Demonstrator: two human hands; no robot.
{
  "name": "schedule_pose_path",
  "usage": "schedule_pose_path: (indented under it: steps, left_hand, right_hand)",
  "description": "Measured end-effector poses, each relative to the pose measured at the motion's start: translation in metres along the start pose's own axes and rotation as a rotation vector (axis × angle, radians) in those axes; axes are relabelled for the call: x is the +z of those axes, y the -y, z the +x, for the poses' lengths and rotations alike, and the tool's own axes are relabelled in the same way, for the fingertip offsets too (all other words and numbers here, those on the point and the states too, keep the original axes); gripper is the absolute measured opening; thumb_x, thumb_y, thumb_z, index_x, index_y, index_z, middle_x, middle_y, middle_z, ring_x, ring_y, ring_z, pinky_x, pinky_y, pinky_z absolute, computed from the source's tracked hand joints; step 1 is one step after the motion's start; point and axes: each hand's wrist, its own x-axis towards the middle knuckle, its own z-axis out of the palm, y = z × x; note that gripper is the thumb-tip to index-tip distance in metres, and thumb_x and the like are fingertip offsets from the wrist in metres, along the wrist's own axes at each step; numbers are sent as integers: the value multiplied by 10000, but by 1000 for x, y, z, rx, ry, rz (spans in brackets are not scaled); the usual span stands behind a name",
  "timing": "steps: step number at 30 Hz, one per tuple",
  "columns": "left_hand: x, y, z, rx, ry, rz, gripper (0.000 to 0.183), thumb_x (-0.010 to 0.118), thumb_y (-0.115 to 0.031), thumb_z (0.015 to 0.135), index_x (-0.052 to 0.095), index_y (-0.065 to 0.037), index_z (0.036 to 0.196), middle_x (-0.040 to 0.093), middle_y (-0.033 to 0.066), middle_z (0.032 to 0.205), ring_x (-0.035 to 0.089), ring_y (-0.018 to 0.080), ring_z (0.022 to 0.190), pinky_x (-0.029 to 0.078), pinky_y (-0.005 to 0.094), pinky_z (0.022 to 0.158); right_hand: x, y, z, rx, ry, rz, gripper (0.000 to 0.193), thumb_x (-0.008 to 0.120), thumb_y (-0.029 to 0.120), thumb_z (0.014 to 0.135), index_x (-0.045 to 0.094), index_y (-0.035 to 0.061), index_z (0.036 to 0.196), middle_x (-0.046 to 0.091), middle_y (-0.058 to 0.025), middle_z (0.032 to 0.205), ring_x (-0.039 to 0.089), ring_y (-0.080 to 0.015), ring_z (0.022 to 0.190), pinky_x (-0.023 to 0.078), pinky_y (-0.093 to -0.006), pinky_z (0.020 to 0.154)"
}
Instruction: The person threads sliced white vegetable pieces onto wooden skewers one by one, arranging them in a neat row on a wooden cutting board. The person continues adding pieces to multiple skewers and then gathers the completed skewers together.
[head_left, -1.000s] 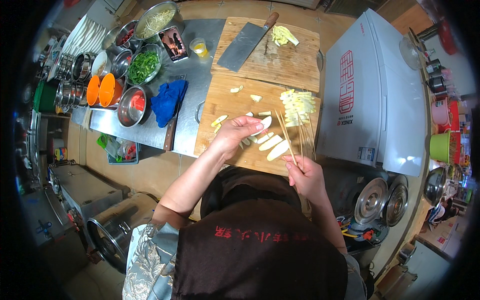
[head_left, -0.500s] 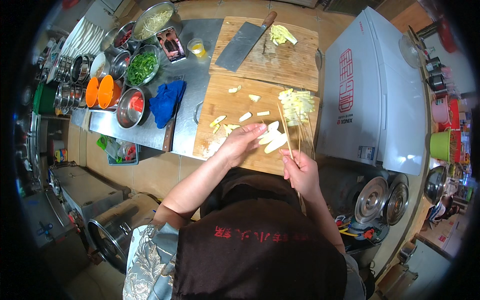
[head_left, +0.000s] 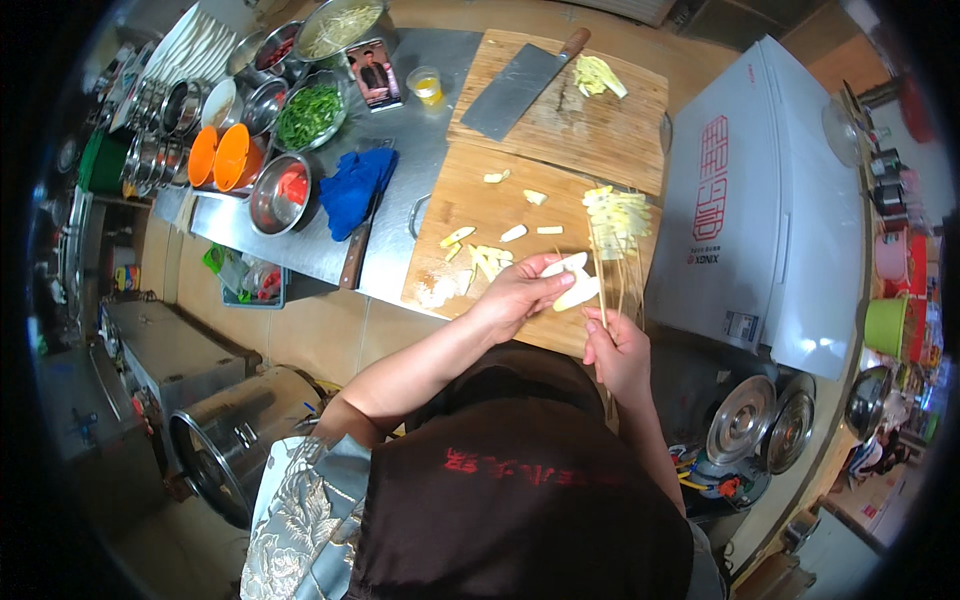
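Note:
Over the near wooden cutting board (head_left: 455, 190), my left hand (head_left: 518, 298) pinches pale yellow-white vegetable slices (head_left: 576, 291) between thumb and fingers. Close by on its right, my right hand (head_left: 618, 348) is closed around thin wooden skewers (head_left: 601, 275) that point away from me. Whether a skewer tip pierces the held slices I cannot tell. At the board's far right lies a pile of skewered pale yellow slices (head_left: 617, 216). Loose cut pieces (head_left: 490, 262) are scattered left of my hands.
A cleaver (head_left: 515, 92) and a leafy cabbage piece (head_left: 598, 76) rest on the far board (head_left: 560, 130). To the left are a blue cloth (head_left: 352, 190), a knife handle (head_left: 354, 258), a bowl of greens (head_left: 312, 115) and orange cups (head_left: 237, 158). A white chest freezer (head_left: 745, 200) stands right.
The whole view has shifted, so the boards and table appear farther right. My left hand now has the slices bunched closer in its fingers, while my right still grips the skewers.

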Motion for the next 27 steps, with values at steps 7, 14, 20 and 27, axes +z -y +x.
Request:
schedule_pose_path:
  steps: [7, 14, 20, 27]
  left_hand:
    - [6, 11, 5, 3, 42, 0, 343, 608, -129, 856, 530, -3, 1166, 604, 61, 1068, 566, 131, 989, 441, 251, 881]
    - [-14, -3, 42, 116, -151, 683, 280, 634, -232, 838, 626, -50, 1051, 628, 48, 997, 587, 134, 914, 470, 276, 763]
    - [-49, -19, 74, 700, -389, 1654, 200, 678, -226, 746, 661, -103, 903, 591, 88, 821, 589, 273, 785, 482, 341, 698]
    - [-31, -24, 64, 381, -408, 1447, 148, 663, -198, 782, 614, -76, 850, 612, 66, 876, 606, 207, 848, 477, 296, 689]
  right_hand:
    - [-3, -15, -4, -46, -46, -77, 159, 517, 119, 893, 566, -19, 954, 509, -9, 531, 391, -40, 399, 307, -195, 388]
    - [-10, -12, -1, -97, -174, -42, 152, 515, 93, 888, 565, -28, 965, 507, 0, 539, 424, -43, 443, 333, -194, 427]
    - [-18, -7, 1, -81, -200, 12, 148, 523, 77, 884, 571, -24, 982, 497, 6, 550, 423, -40, 455, 334, -190, 443]
    - [-19, -4, -6, -61, -95, -1, 164, 525, 83, 886, 582, -20, 1000, 506, 8, 552, 413, -29, 450, 320, -182, 426]
